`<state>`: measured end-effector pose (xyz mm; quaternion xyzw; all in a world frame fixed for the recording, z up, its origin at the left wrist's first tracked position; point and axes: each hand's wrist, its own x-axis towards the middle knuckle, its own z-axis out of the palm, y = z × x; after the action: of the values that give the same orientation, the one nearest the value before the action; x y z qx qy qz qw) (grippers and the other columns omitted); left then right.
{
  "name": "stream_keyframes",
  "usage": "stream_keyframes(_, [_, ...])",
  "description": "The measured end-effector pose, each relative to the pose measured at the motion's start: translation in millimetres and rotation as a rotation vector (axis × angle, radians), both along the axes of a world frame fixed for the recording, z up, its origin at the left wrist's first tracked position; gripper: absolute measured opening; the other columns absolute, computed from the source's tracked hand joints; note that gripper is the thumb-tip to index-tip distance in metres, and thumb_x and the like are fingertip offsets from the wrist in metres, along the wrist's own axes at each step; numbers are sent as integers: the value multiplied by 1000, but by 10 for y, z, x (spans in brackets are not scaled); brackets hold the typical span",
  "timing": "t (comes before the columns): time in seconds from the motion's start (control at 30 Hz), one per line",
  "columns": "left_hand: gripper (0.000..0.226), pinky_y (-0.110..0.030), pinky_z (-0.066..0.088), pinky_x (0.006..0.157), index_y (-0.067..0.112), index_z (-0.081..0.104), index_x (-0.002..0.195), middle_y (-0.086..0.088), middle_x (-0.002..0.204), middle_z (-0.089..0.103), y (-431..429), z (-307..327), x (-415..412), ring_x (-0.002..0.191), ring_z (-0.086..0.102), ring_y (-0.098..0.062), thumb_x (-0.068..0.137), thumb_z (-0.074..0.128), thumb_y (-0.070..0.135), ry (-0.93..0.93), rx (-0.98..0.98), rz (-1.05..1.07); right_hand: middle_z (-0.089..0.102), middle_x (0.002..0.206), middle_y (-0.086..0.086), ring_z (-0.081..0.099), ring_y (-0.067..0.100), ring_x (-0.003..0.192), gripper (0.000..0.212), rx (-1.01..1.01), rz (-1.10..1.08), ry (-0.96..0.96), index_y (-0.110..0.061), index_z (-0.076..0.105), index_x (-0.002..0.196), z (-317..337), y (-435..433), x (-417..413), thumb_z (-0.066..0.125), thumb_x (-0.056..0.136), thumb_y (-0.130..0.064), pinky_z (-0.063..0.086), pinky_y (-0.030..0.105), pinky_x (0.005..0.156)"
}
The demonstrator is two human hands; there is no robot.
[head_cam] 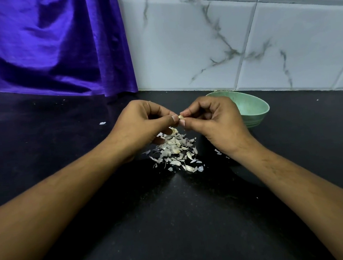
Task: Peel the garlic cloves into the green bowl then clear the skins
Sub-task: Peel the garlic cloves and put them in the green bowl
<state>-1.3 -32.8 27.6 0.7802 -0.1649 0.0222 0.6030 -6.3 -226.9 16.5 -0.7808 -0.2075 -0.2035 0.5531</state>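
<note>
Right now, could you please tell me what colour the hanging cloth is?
The cloth is a shiny violet-blue, plainest in the head view.

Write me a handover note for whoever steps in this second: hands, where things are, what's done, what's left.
Hands: the left hand and right hand both pinch one clove between them, above the skins.
Things: the skins lie heaped on the counter, with what look like a few cloves mixed in; stray bits lie to either side. The bowl stands behind the right hand, by the wall; its contents are hidden.
Done: many skins are off.
Left: finish this clove, drop it in the bowl, peel any others, clear the skins.
</note>
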Motion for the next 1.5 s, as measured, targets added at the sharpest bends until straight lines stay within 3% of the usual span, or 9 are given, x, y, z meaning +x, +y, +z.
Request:
stream_keyframes(0.17, [11, -32, 60, 65, 2, 77, 94, -21, 92, 76, -19, -24, -11, 80, 70, -17, 93, 75, 13, 55, -44, -26, 78, 80, 5, 76, 23, 72, 19, -16, 2, -7, -19, 76, 78, -7, -11, 1, 85, 79, -2, 64, 40, 70])
stream_keyframes(0.37, [12, -30, 60, 65, -5, 75, 92, -20, 85, 75, -46, -36, -27, 79, 69, -18, 93, 73, 7, 63, -113, -4, 78, 80, 5, 76, 26, 73, 16, 1, 30, -16, -19, 77, 79, -7, 2, 2, 85, 76, -5, 64, 47, 71])
stream_keyframes(0.67, [12, -28, 57, 60, -1, 72, 86, -2, 72, 73, -69, 3, -47, 73, 66, -11, 93, 72, 8, 53, -143, -2, 77, 86, 16, 77, 33, 79, 13, 70, 117, 7, -4, 74, 90, -4, 14, 1, 82, 82, 2, 63, 39, 75])
stream_keyframes(0.87, [20, -35, 59, 65, -7, 70, 90, -9, 75, 71, -48, -24, -9, 72, 68, -14, 91, 74, 13, 24, -75, 41, 75, 81, 12, 72, 20, 67, 15, 228, 161, 58, -3, 73, 93, 45, 65, -49, 78, 83, 6, 58, 24, 65])
stream_keyframes(1.0, [13, -43, 65, 71, 5, 72, 83, -16, 84, 74, 10, -72, 44, 75, 70, -17, 91, 70, 16, -15, 35, 94, 74, 83, 12, 72, 20, 65, 12, 267, 168, 88, -4, 71, 96, 68, 72, -59, 74, 88, 5, 59, 25, 65])
stream_keyframes(1.17, [23, -39, 62, 67, 10, 74, 84, -7, 84, 76, 15, -53, 15, 83, 75, -23, 98, 66, 27, -89, 90, 90, 73, 78, 6, 71, 15, 65, 11, 215, 151, 112, -1, 71, 98, 48, 54, -53, 74, 89, 4, 55, 20, 60])
stream_keyframes(1.27, [27, -39, 62, 64, 12, 70, 82, -4, 79, 74, 18, -58, 17, 74, 73, -19, 97, 71, 35, -138, 96, 60, 72, 77, 8, 69, 13, 65, 13, 162, 139, 109, 4, 71, 99, 28, 35, -48, 74, 87, 6, 55, 19, 61])
stream_keyframes(1.37, [22, -37, 60, 64, 8, 71, 91, -8, 84, 74, 13, -53, 27, 74, 71, -11, 95, 74, 30, -87, 30, 21, 73, 80, 9, 68, 15, 68, 13, 82, 94, 71, 2, 72, 99, 22, 22, -24, 76, 86, 5, 57, 23, 65])
stream_keyframes(1.5, [14, -38, 61, 68, 10, 77, 95, -14, 94, 76, 3, -37, 13, 79, 72, -14, 94, 75, 24, -44, -8, -11, 75, 84, 15, 71, 20, 70, 13, 27, 51, 45, -2, 73, 96, 15, 3, -6, 78, 85, 3, 62, 32, 71])
